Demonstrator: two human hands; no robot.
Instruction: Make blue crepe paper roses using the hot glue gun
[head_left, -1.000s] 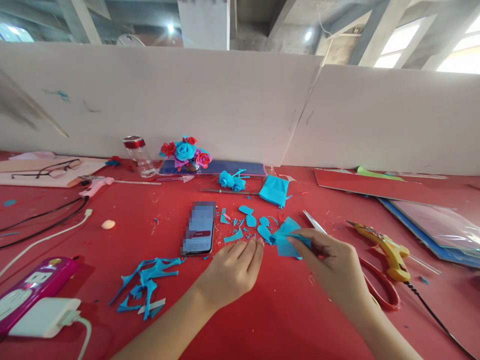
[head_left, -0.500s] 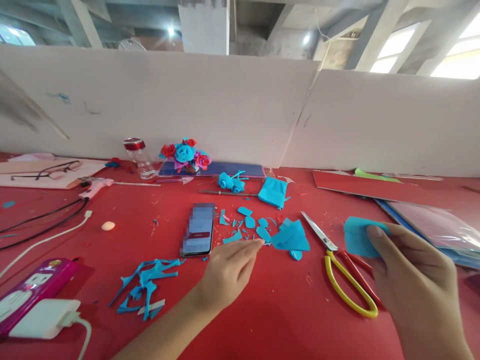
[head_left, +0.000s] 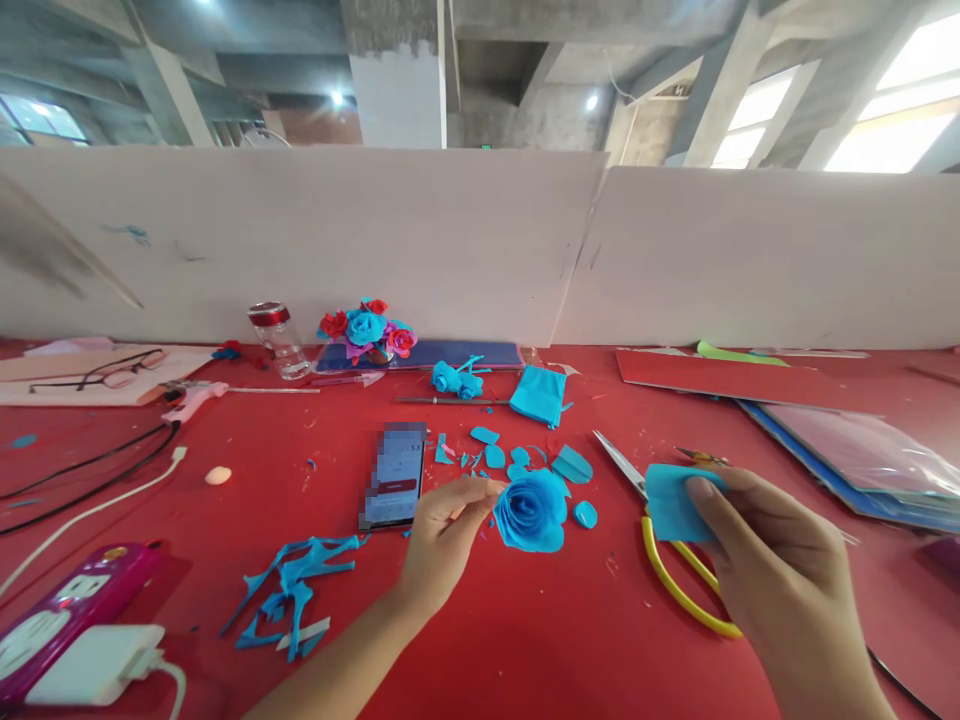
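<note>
Pinched in my left hand (head_left: 448,535) is a blue paper rose (head_left: 531,510), its spiral centre turned toward me. The stem end is hidden by my fingers. My right hand (head_left: 780,560) grips a blue paper piece (head_left: 679,500) between thumb and fingers, over the scissors. Those scissors (head_left: 656,560), with yellow and red handles, lie with blades pointing away; my right hand covers part of them. Several cut blue petals (head_left: 573,464) and scraps lie behind the rose. A stack of blue paper squares (head_left: 538,394) rests farther back, beside small blue paper roses (head_left: 456,380).
A phone (head_left: 394,475) lies left of centre, near blue paper offcuts (head_left: 294,585). Farther left are a pink glue gun (head_left: 196,400), a power strip (head_left: 105,580) and cables. A glass bottle (head_left: 279,340) and a paper flower arrangement (head_left: 369,330) stand by the white partition (head_left: 375,220).
My left hand has turned the rose so its spiral face shows instead of its side. My right hand has shifted left with the paper piece. The view has tilted up slightly.
</note>
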